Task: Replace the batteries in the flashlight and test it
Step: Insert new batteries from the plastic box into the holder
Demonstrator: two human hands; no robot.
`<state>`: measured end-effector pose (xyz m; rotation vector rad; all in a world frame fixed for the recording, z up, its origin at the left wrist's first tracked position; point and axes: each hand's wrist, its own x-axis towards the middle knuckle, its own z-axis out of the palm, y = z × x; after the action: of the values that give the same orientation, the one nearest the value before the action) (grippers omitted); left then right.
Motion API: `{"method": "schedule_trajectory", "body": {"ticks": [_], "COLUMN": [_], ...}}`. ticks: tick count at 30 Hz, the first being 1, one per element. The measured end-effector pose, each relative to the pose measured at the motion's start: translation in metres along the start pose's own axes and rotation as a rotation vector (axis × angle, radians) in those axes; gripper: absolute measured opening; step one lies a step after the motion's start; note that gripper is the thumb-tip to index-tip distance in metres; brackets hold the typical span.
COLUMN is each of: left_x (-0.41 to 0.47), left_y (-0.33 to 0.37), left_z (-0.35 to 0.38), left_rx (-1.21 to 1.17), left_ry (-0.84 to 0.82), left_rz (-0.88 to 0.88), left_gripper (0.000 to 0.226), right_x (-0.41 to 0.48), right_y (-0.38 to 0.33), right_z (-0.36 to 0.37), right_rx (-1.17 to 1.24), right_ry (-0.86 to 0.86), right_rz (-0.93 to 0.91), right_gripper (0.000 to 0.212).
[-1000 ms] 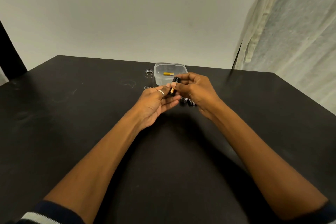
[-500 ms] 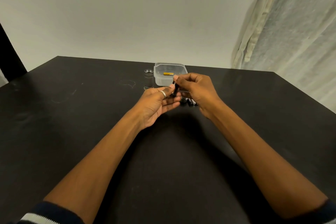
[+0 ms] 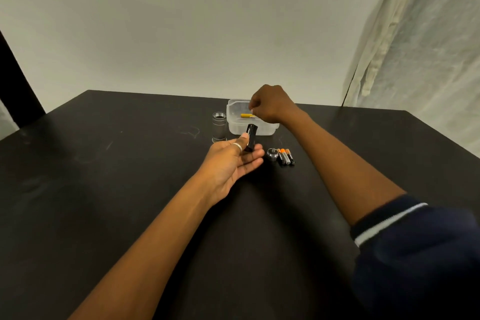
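— Where does the flashlight stand?

— It's in pieces. Its silver tube stands upright on the table, just left of the clear plastic box. The cap lies nearer, beside three batteries in a row.

— And the hands?

— The left hand is palm up and pinches the black battery holder between thumb and fingers, with its far end tipped up. The right hand hovers over the box with its fingers curled. I cannot tell whether they pinch anything. A yellow battery lies in the box, just below them.

— What could go wrong?

— The holder is gripped lightly near one end, so I'd guess a nudge could tip it out of the palm. If the box takes the old batteries and the row is the new ones, a mix-up would leave the light dead at the test. The upright tube also sits close to the left wrist's path, and a brush could knock it over and send it rolling.

— Anything you can't see?

— I can't see whether the holder's slots are full or empty, and the battery markings are too small to read. The tube's bottom end doesn't show. The right fingertips are mostly hidden behind the knuckles.
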<state>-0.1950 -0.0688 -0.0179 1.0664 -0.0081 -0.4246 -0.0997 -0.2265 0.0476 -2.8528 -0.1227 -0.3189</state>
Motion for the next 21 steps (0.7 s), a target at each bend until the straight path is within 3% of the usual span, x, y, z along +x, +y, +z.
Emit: {"method": "schedule_trajectory", "body": {"ticks": [12, 21], "left_x": [0.004, 0.003], "left_y": [0.000, 0.001], "left_z": [-0.003, -0.002], "left_rx": [-0.056, -0.043], "left_ry": [-0.023, -0.031], "left_rz": [-0.025, -0.034], "left_gripper": [0.023, 0.024], "right_x": [0.054, 0.046], "right_y": [0.005, 0.005], "right_z": [0.031, 0.019], "right_rx": [-0.247, -0.151], "right_ry": [-0.201, -0.103], "right_rz": [-0.029, -0.021], "right_gripper": [0.025, 0.035]}}
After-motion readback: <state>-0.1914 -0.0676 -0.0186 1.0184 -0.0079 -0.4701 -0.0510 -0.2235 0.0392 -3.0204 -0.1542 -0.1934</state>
